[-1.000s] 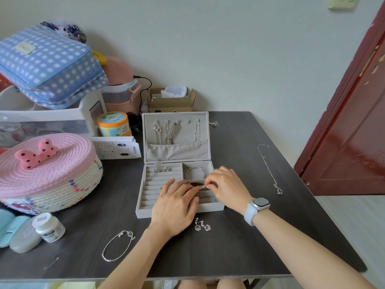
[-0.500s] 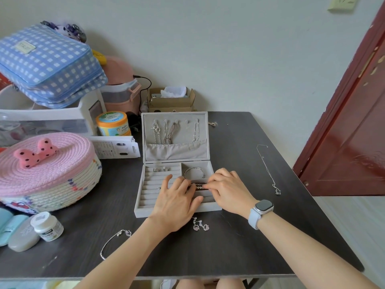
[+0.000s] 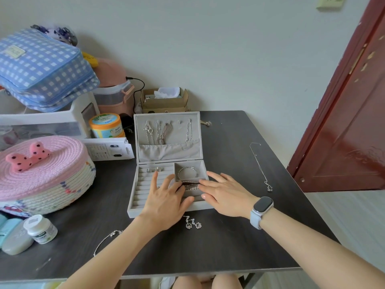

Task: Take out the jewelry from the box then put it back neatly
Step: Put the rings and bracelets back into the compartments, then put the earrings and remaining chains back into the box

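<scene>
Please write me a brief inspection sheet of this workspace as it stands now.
Surface: dark table.
Job's things: open box; bangle and rings inside; necklace, earrings and bracelet on the table.
Clutter: basket, jar, bottle, bag.
Hands: left hand and right hand flat over the box front, fingers straight.
Cables: black cable at the wall.
Surroundings: red door.

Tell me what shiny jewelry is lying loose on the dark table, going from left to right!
Bracelet → earrings → necklace.
</scene>
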Demonstrator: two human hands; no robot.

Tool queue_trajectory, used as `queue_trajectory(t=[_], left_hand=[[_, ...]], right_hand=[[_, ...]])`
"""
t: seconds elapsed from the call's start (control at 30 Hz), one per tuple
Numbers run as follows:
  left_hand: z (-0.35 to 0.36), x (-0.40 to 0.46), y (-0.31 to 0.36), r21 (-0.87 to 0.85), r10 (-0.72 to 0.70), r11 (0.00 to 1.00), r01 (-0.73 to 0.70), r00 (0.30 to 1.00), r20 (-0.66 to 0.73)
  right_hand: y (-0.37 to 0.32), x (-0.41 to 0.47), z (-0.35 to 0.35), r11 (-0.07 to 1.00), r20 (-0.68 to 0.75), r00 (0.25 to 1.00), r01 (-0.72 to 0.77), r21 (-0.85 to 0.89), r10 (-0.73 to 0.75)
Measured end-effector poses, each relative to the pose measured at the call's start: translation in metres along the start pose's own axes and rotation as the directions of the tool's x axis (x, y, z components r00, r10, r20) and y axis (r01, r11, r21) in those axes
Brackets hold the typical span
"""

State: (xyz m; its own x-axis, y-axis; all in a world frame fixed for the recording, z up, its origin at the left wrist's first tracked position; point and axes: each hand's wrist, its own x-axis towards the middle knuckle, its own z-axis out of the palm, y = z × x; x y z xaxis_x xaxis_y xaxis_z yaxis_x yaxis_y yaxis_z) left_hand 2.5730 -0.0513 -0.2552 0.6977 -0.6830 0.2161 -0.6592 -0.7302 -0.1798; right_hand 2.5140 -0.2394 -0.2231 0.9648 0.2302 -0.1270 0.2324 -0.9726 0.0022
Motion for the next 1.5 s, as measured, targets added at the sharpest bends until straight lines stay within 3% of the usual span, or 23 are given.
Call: queue_trajectory(t=[0.17,0.37,0.43,0.5,0.57,0.63,0.73,0.97,1.0,1.1,1.2,1.3,1.4,1.5], left_hand=[[-0.003,-0.002,-0.003,-0.013,0.012,1.0,-0.012,0.999,0.041],[-0.005,-0.006,-0.002,-0.151,-0.032,0.988,0.025,0.998,-0.044],[-0.007,-0.003,0.002,-0.234,-0.063,0.971,0.039,0.993,-0.097],[-0.009,0.002,0.01,-0.304,-0.098,0.952,0.044,0.982,-0.164],[-0.013,0.008,0.021,-0.331,-0.1,0.943,0.02,0.969,-0.225],[-0.015,0.015,0.035,-0.375,-0.085,0.927,-0.015,0.964,-0.25],[-0.016,0.028,0.057,-0.483,-0.093,0.875,-0.036,0.966,-0.24],[-0.015,0.045,0.093,-0.652,-0.077,0.757,-0.045,0.984,-0.158],[-0.016,0.047,0.096,-0.672,-0.068,0.739,-0.052,0.986,-0.152],[-0.018,0.053,0.105,-0.76,-0.073,0.648,-0.045,0.99,-0.121],[-0.022,0.059,0.115,-0.875,-0.117,0.481,0.062,0.993,0.007],[-0.026,0.068,0.127,-0.948,-0.107,0.291,0.13,0.989,0.103],[-0.039,0.077,0.14,-0.976,0.043,0.17,0.135,0.989,0.144],[-0.057,0.084,0.157,-0.99,0.193,0.086,0.112,0.973,0.127]], right_hand=[[-0.001,0.0,-0.001,1.0,0.0,1.0,0.005,0.008,-0.005],[0.005,-0.016,0.013,0.985,-0.25,0.968,0.011,0.17,0.033],[0.016,-0.023,0.018,0.956,-0.434,0.883,-0.051,0.289,0.179],[0.036,-0.032,0.025,0.908,-0.553,0.735,-0.21,0.363,0.392],[0.058,-0.041,0.03,0.797,-0.491,0.628,-0.462,0.39,0.604],[0.077,-0.048,0.033,0.624,-0.314,0.54,-0.671,0.4,0.781],[0.092,-0.049,0.037,0.483,-0.15,0.475,-0.726,0.491,0.867],[0.098,-0.048,0.042,0.618,-0.203,0.597,-0.653,0.438,0.776],[0.1,-0.049,0.041,0.591,-0.19,0.598,-0.599,0.54,0.779],[0.102,-0.058,0.027,0.348,-0.098,0.59,-0.327,0.878,0.802],[0.103,-0.069,0.005,0.208,-0.081,0.615,-0.137,0.969,0.785],[0.102,-0.083,-0.022,0.1,-0.084,0.726,0.021,0.995,0.683],[0.099,-0.094,-0.05,0.261,-0.131,0.789,-0.038,0.965,0.6],[0.092,-0.1,-0.078,0.461,-0.204,0.801,-0.1,0.882,0.563]])
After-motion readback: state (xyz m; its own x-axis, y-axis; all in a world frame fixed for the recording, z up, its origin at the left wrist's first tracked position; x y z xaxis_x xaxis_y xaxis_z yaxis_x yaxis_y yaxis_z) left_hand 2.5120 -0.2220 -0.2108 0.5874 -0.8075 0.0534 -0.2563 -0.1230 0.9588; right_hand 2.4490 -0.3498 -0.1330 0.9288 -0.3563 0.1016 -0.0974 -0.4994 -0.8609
